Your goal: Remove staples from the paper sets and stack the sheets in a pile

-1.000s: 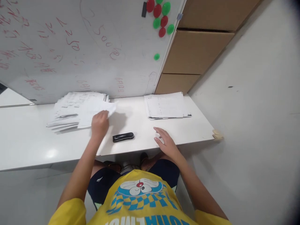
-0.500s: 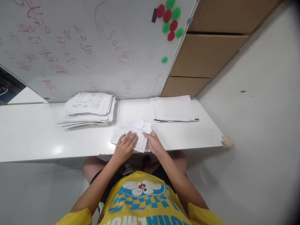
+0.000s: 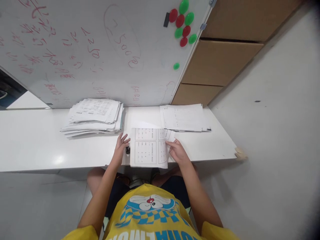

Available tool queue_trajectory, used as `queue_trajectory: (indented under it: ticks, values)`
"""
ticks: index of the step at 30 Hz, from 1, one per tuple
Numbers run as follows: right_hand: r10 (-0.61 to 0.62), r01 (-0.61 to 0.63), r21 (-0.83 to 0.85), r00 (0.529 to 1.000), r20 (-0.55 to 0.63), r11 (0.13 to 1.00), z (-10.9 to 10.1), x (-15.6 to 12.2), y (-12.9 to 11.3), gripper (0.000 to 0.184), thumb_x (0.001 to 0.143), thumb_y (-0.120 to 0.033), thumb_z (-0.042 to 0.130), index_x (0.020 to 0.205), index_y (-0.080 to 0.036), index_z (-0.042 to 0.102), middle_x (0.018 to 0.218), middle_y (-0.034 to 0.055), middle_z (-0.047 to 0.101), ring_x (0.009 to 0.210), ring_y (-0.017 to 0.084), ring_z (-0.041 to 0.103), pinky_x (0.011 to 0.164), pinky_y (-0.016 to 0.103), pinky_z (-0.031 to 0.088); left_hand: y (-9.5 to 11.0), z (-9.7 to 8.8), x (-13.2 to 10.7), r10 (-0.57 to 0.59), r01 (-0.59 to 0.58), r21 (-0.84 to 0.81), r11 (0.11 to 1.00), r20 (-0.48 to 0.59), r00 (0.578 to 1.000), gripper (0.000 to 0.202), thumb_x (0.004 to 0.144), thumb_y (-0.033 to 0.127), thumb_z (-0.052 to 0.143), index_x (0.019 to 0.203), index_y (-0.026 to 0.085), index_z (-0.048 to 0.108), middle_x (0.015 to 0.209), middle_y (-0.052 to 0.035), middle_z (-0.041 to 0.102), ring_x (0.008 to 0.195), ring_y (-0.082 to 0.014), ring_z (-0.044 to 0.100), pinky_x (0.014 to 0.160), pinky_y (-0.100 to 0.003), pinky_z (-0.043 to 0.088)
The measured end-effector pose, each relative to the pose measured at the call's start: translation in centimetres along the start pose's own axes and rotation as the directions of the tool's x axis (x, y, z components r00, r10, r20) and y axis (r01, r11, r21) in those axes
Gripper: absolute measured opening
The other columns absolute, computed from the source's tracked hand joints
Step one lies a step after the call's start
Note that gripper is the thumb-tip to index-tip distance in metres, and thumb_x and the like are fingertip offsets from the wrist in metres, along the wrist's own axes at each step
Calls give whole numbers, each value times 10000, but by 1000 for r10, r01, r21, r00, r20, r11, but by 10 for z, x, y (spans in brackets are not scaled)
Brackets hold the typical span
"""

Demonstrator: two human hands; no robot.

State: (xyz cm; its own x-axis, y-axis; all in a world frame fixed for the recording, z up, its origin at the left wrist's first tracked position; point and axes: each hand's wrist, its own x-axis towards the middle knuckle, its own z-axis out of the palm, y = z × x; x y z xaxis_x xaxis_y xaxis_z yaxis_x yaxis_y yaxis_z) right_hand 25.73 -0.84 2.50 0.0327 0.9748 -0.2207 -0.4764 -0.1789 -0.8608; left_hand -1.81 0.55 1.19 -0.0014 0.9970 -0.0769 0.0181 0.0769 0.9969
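A printed sheet of paper with table boxes lies at the near edge of the white table, in front of me. My right hand pinches its right edge. My left hand rests beside its left edge with fingers spread, next to a black stapler that is mostly hidden under the sheet. A thick, untidy stack of printed papers sits at the back left. A thinner, neater stack of papers sits at the back right.
A whiteboard with red writing stands behind the table, with red and green magnets near its right side. Brown cardboard boxes are stacked at the back right. A beige pad sticks to the table's right corner.
My left hand took a sheet from the left stack and brought it to the front. Both hands then straightened it over the black stapler, and the right hand now grips its edge.
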Motion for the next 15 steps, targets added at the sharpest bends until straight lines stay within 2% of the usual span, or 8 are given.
queue_trajectory:
  ticks: [2, 5, 7, 9, 10, 11, 13, 15]
  values:
    - [-19, 19, -73, 1000, -1, 997, -4, 2, -2, 241, 613, -301, 784, 796, -233, 643, 959, 42, 743, 1086, 278, 619, 993, 454, 435, 14, 2, 6, -23, 22, 13, 1000, 64, 998, 600, 837, 433, 517, 1379, 188, 436, 1342, -166, 537, 1228, -282, 521, 1013, -444, 421]
    - [-55, 43, -175, 997, -63, 984, -8, 6, -3, 271, 623, -325, 782, 843, -243, 647, 942, 30, 738, 1080, 270, 617, 1019, 469, 410, 35, 6, 8, -62, 73, -58, 996, 172, 983, 586, 823, 513, 554, 1302, 176, 526, 1170, -142, 646, 1037, -241, 631, 903, -384, 493]
    - [-79, 60, -231, 994, -74, 971, -9, 7, -6, 302, 638, -349, 777, 890, -240, 652, 951, 35, 738, 1074, 276, 619, 1018, 481, 406, 45, 9, 6, -167, 199, -122, 972, 233, 958, 608, 751, 520, 653, 1247, 177, 572, 1066, -132, 686, 887, -228, 670, 781, -352, 529]
    - [-96, 83, -254, 995, -40, 964, -8, 7, -11, 333, 659, -366, 767, 943, -230, 660, 991, 53, 737, 1078, 285, 619, 1012, 483, 411, 50, 12, 5, -281, 324, -118, 939, 282, 917, 570, 678, 514, 728, 1106, 146, 652, 945, -135, 713, 793, -240, 677, 689, -340, 531]
    - [-100, 91, -251, 995, -21, 964, -8, 6, -14, 353, 669, -372, 763, 974, -226, 663, 1020, 61, 734, 1081, 288, 618, 1012, 481, 414, 51, 13, 5, -311, 351, -106, 930, 279, 908, 543, 654, 518, 747, 1026, 129, 678, 897, -136, 718, 770, -249, 676, 662, -338, 525]
    - [-91, 90, -247, 996, 6, 965, -8, 4, -16, 380, 679, -375, 761, 1013, -224, 662, 1055, 67, 728, 1087, 288, 617, 1015, 478, 416, 52, 15, 5, -314, 346, -99, 933, 246, 917, 523, 636, 524, 758, 959, 118, 692, 864, -135, 720, 758, -256, 673, 645, -335, 518]
    - [-50, 67, -243, 996, 73, 968, -10, 1, -20, 445, 694, -379, 761, 1099, -232, 646, 1126, 66, 709, 1101, 280, 613, 1022, 473, 420, 52, 17, 7, -259, 271, -96, 958, 123, 958, 505, 614, 535, 768, 882, 113, 699, 849, -127, 722, 757, -260, 666, 628, -327, 505]
    - [9, 23, -243, 991, 133, 970, -15, -1, -20, 483, 697, -370, 768, 1141, -237, 633, 1162, 62, 696, 1106, 270, 614, 1028, 470, 418, 51, 18, 9, -202, 202, -68, 977, 16, 979, 490, 606, 528, 774, 866, 120, 702, 871, -117, 724, 758, -256, 659, 617, -317, 492]
